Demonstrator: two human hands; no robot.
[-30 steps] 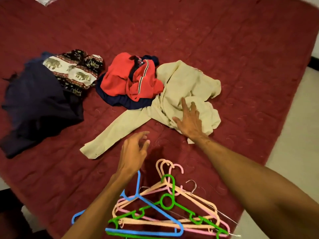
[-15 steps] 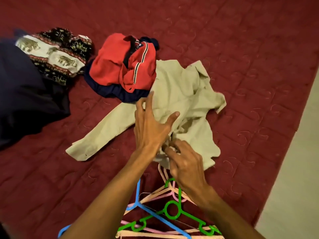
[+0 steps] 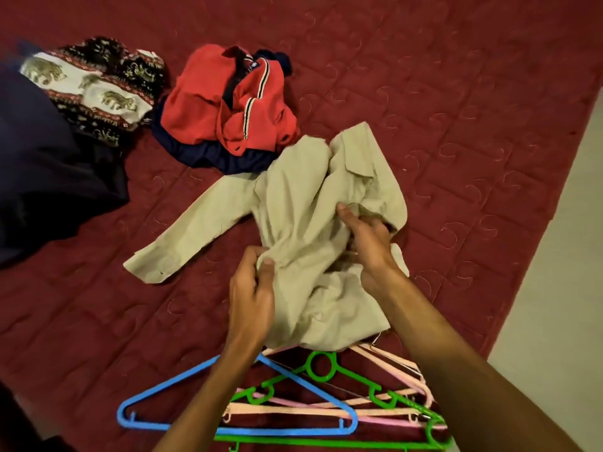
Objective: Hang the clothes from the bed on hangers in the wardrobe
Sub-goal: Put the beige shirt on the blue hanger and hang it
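Lying crumpled on the maroon bedspread [image 3: 424, 93], the beige shirt [image 3: 303, 203] is pinched by the left hand [image 3: 251, 298] and right hand [image 3: 368, 239], one sleeve stretched down-left.

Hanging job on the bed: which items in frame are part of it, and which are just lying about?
In the job:
- beige shirt, gripped by left hand and right hand
- red garment
- elephant-print garment
- dark navy garment
- pile of plastic hangers

Just there:
- maroon quilt
- pale floor

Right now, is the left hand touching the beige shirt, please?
Touching: the head view shows the left hand pinching a fold of the beige shirt.
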